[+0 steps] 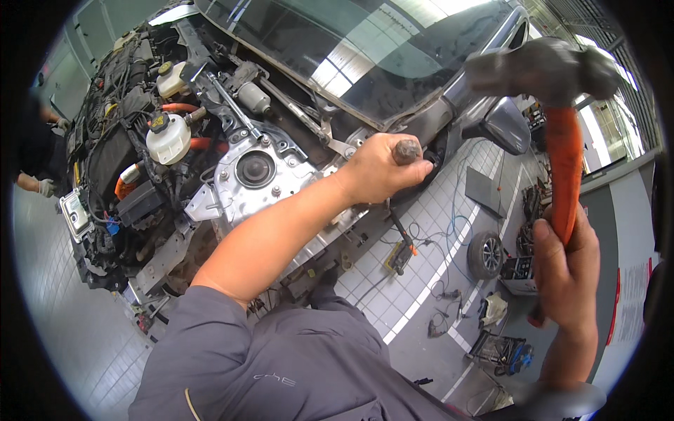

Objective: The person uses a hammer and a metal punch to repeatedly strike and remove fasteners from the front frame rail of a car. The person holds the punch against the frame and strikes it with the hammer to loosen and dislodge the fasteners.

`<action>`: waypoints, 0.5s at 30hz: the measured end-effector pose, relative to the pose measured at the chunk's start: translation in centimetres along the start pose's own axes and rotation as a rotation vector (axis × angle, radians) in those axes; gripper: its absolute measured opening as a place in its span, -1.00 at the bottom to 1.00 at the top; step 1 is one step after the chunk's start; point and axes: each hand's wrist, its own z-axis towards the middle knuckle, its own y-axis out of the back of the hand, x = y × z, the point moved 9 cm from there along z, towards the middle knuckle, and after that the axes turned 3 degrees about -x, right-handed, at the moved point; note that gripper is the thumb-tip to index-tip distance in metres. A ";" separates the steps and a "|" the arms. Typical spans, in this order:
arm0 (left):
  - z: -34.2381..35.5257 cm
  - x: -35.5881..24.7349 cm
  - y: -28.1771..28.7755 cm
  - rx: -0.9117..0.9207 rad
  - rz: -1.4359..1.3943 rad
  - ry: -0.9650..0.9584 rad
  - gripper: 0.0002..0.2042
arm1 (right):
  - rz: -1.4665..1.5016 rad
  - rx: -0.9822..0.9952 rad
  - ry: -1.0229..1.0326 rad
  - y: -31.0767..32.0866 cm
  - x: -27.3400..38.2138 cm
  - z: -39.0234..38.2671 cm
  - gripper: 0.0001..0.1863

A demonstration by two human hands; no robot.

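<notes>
My left hand (382,172) is closed round a thick metal rod, a punch or chisel, whose worn round end (406,151) sticks up out of the fist. Its lower end is hidden. The fist is at the near edge of the car's bare metal body, by the strut tower (255,170) and below the windscreen. Raised at the right, my right hand (567,270) grips a hammer by its orange handle (564,168). The dark hammer head (544,70) is smeared by motion, high above and to the right of the rod, apart from it.
An opened engine bay with a white reservoir (168,140) and orange cables fills the left. Another person's gloved hand (45,187) is at the far left. The wing mirror (504,126) juts out below the hammer. A wheel (485,255) and hoses lie on the floor.
</notes>
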 end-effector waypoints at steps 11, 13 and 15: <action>-2.1 -0.9 -1.6 -0.002 -0.031 0.127 -0.79 | -0.089 0.294 -0.018 -5.1 -4.9 -0.7 -0.81; -4.0 -2.1 -1.5 0.029 0.182 -0.058 -0.80 | 0.103 0.292 -0.015 -6.4 -7.5 -0.9 -0.81; -7.5 -4.1 -2.8 0.086 0.175 -0.303 -0.81 | 0.295 0.270 -0.009 -8.2 -11.4 -2.4 -0.82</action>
